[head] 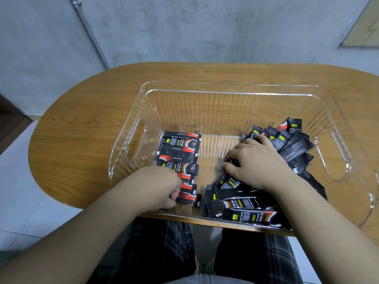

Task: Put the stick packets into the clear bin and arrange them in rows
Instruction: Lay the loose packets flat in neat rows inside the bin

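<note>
A clear ribbed bin [205, 93] stands on the wooden table. Inside, on its left, several black-and-red stick packets [178, 152] lie side by side in a neat row. A loose pile of stick packets [291, 142] fills the right side and the near right corner. My left hand [162, 185] is at the near end of the row, its curled fingers pinching the nearest packet [187, 198]. My right hand [254, 160] lies on the loose pile with its fingers curled down into the packets; what they hold is hidden.
The oval wooden table [82, 124] carries only the bin. A bare strip of the bin's floor [213, 148] runs between the row and the pile. A concrete wall with a metal pipe [90, 35] is behind the table. My legs are under the near edge.
</note>
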